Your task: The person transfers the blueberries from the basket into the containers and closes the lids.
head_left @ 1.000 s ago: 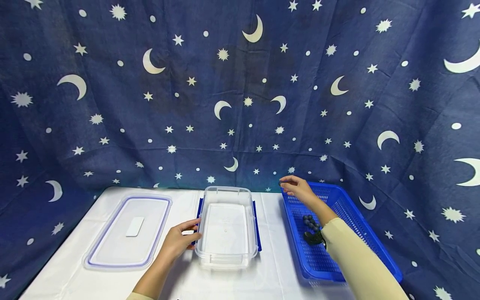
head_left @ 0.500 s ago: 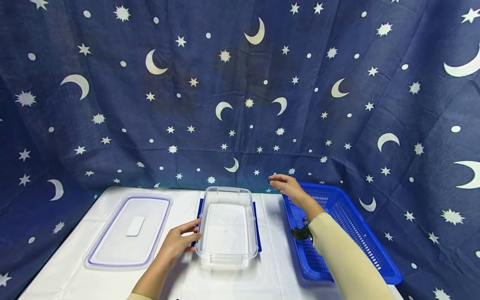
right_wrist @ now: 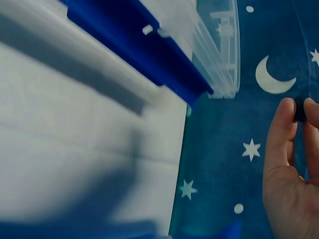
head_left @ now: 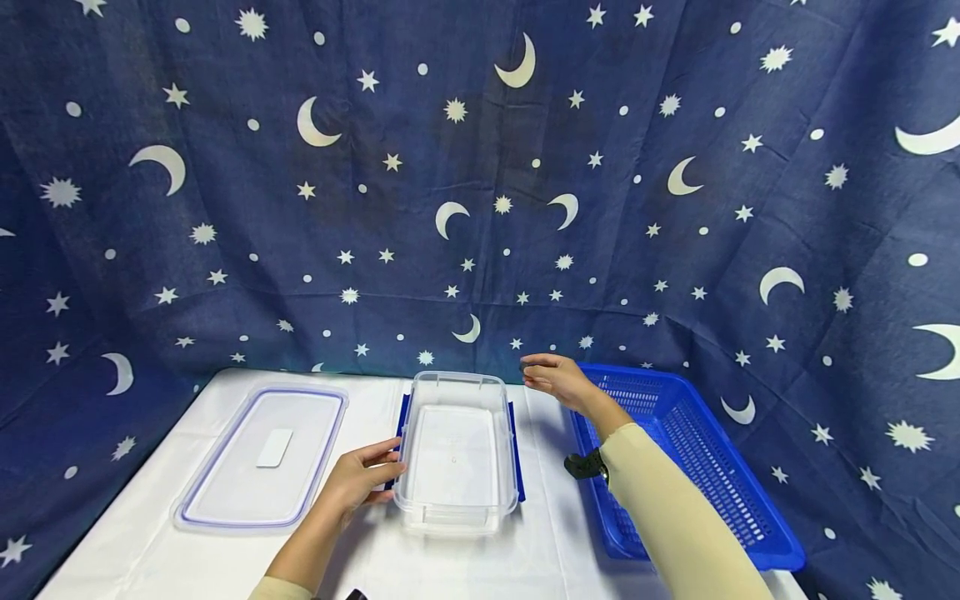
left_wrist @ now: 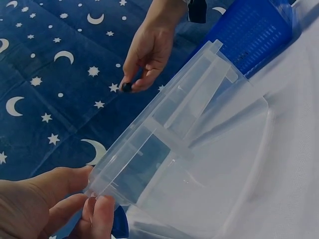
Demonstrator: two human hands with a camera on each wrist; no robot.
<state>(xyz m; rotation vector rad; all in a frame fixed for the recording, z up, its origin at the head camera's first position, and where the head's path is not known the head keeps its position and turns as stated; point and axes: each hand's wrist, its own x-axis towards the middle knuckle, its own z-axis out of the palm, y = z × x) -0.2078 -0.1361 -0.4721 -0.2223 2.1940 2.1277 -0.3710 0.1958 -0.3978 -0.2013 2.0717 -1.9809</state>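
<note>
A clear plastic food container (head_left: 453, 517) with blue side clips stands without its lid in the middle of the table. My left hand (head_left: 352, 483) holds its left side, the thumb at the rim and the fingers by the blue clip, as the left wrist view (left_wrist: 65, 199) also shows. Past the container's far right corner, in the air, my right hand (head_left: 558, 379) pinches a small dark round fruit, which looks like a blueberry (left_wrist: 127, 87), between thumb and fingertips. No fruit shows inside the container.
To the right stands a blue perforated basket (head_left: 712, 467), partly hidden by my right sleeve. The clear lid (head_left: 232, 492) with a purple-blue seal lies flat at the left. A star-and-moon cloth (head_left: 480, 167) hangs behind the white table (head_left: 547, 533).
My right hand has moved left with the blueberry, from over the basket towards the container's far right corner. The fruits in the basket are now hidden behind my arm. My left hand stays put.
</note>
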